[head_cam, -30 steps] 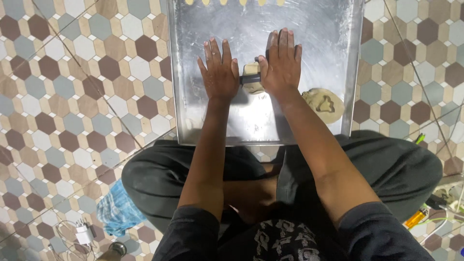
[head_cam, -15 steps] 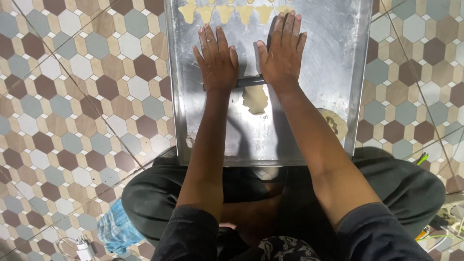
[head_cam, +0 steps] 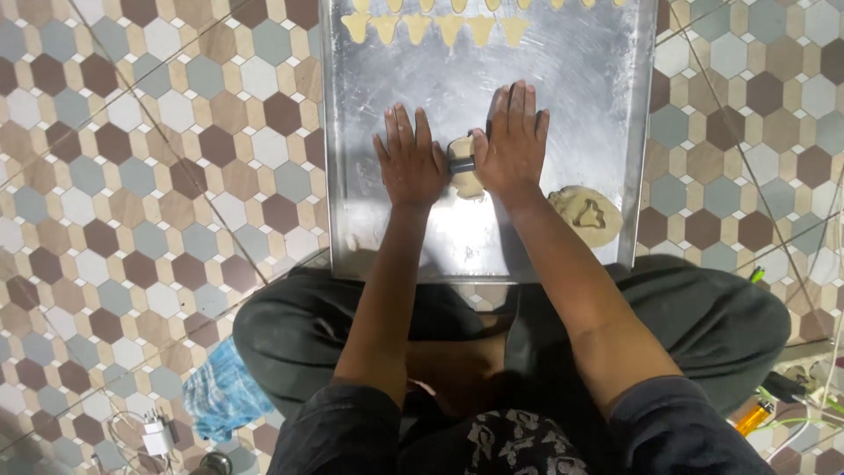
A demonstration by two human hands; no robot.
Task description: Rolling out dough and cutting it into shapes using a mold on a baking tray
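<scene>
Both palms were flat on a dark rolling pin (head_cam: 463,164), left hand (head_cam: 410,163) and right hand (head_cam: 514,145) with fingers stretched out straight, pressing rather than gripping. Under the pin sat a pale dough lump (head_cam: 464,171), mid-way down the metal tray (head_cam: 607,97), partly flattened and uneven at the edges. My guess: uneven pressure could've thinned one side or stuck it to the tray. Another dough round (head_cam: 586,215) with a cutter-shaped imprint lay near the right forearm, so an elbow could easily have squashed it. Cut dough shapes (head_cam: 435,28) lined the far end.
</scene>
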